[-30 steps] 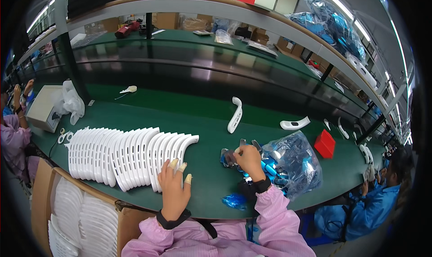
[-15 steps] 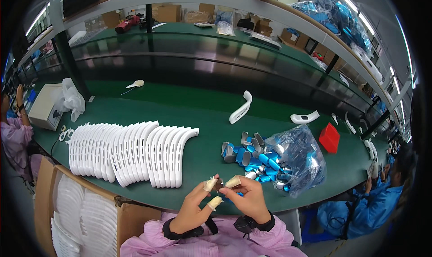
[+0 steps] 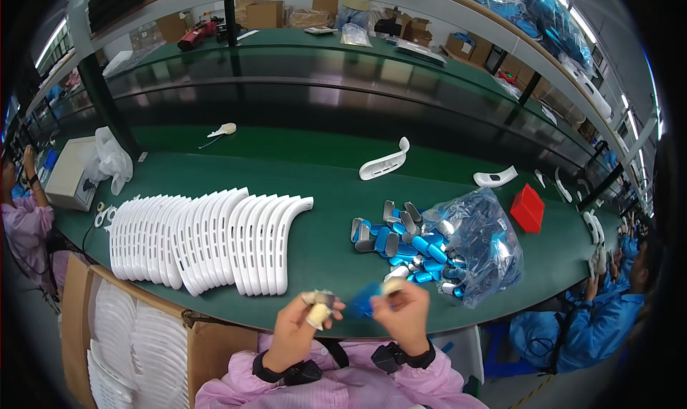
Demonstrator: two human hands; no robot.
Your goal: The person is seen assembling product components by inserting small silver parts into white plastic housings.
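Piece (image 3: 326, 294) and film (image 3: 365, 301) held in closed fingers

Left hand (image 3: 293, 332): fingers together on the small grey piece, blurred. Right hand (image 3: 406, 317): thumb and fingers clamped on the blue film, between the hands. Both are above the table's (image 3: 329, 255) near edge.

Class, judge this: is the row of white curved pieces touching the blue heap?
Apart: the head view shows green tabletop between the white row and the blue heap.

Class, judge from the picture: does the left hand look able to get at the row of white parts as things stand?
Probably yes: the left hand is near the white parts, and nothing visible stands between. It seems to hold a grey piece, though, which could hinder grasping.
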